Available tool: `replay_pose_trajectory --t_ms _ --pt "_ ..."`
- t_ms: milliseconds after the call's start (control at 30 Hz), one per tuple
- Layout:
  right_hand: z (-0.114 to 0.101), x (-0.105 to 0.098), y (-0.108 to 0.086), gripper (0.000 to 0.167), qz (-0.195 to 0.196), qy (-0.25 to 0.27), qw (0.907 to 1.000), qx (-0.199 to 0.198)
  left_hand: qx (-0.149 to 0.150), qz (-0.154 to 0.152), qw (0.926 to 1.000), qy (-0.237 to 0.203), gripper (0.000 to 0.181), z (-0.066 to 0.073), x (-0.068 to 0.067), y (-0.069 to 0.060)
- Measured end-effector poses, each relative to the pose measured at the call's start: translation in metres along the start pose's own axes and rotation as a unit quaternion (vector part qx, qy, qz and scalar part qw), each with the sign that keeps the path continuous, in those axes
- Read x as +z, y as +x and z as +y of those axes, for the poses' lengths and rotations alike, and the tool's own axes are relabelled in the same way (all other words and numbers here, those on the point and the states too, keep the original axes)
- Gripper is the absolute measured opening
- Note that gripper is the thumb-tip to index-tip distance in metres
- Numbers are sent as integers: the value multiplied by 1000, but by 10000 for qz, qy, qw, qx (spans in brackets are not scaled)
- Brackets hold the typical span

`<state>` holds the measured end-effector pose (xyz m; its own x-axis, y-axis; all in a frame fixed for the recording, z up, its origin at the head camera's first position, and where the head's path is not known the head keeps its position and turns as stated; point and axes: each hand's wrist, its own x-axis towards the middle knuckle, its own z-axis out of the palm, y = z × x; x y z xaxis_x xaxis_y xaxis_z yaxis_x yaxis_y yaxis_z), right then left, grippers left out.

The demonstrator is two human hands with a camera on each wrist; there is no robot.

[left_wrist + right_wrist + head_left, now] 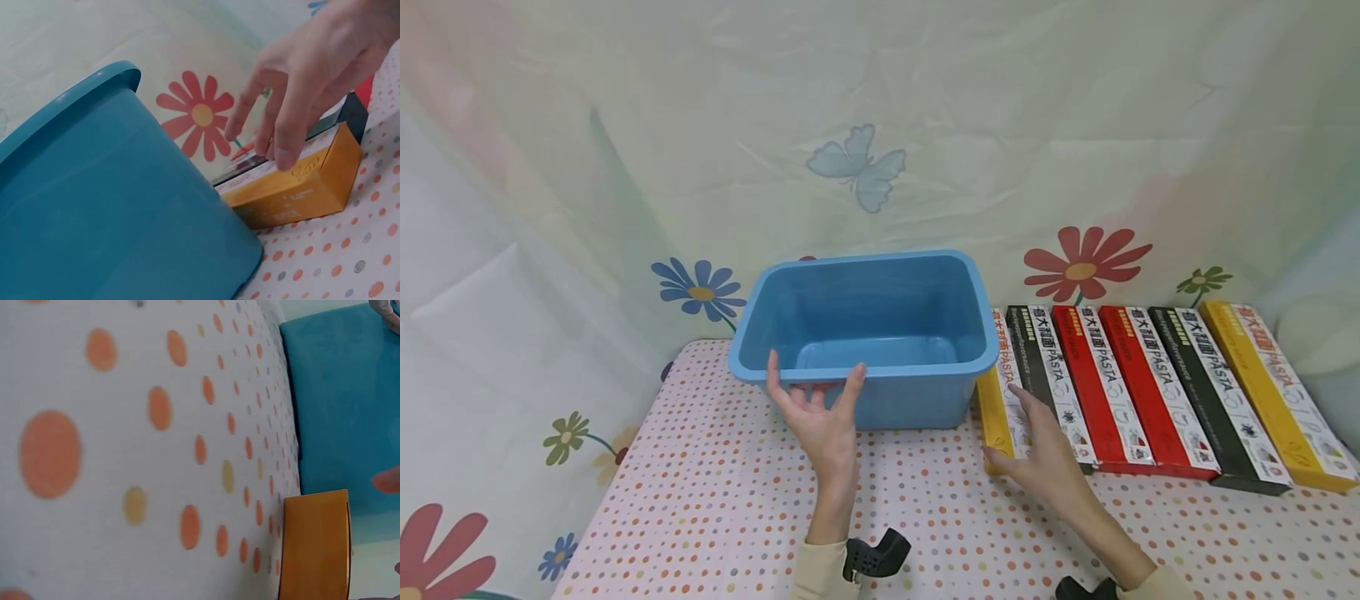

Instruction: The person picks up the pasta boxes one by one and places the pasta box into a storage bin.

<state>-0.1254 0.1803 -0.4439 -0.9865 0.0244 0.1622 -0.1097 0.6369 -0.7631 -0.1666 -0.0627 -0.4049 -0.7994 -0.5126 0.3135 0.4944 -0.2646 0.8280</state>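
A blue plastic basin (865, 400) stands upright at the middle of the table, its inside bare in the head view. My left hand (823, 429) is at its front wall, with two digits raised at the rim and the others bent under it. The left wrist view shows the basin (125, 206) but not that hand. Over a yellow pasta box (995, 417) to the basin's right is my right hand (1048, 454), thumb and fingers spread apart. Seen from the left wrist, its thumb hangs by the top of the yellow box (294, 194); contact is unclear.
Right of the yellow box lie a black pasta box (1033, 350), two red boxes (1086, 400), another black box (1206, 408) and another yellow one (1262, 383), side by side. A dotted cloth (700, 500) covers the table. Behind hangs a flowered curtain (715, 167).
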Motion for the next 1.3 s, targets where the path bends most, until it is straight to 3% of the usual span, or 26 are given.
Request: replay_pose_trajectory --t_ms 267,433,600,767,933,1100,1300 --pt "-8 -11 5 93 -308 421 9962 704 50 -12 10000 -86 111 0 0 0" --pt "-14 -19 15 89 -264 590 9938 900 32 -15 10000 -41 112 0 0 1" --pt "-15 -13 22 91 -370 468 9920 1114 -22 29 10000 -62 111 2 0 1" --pt "-11 7 16 104 -417 88 9934 1067 -73 -15 9999 -90 111 3 0 -1" --pt "-10 19 9 116 -399 85 9923 1173 -107 -38 9998 -135 111 3 2 -4" --pt "-14 25 -3 113 -364 106 9863 1605 -111 -5 9999 -80 110 3 1 -3" --pt "-11 29 -22 110 -118 497 9883 1437 -83 -18 9999 -113 110 6 1 -4"
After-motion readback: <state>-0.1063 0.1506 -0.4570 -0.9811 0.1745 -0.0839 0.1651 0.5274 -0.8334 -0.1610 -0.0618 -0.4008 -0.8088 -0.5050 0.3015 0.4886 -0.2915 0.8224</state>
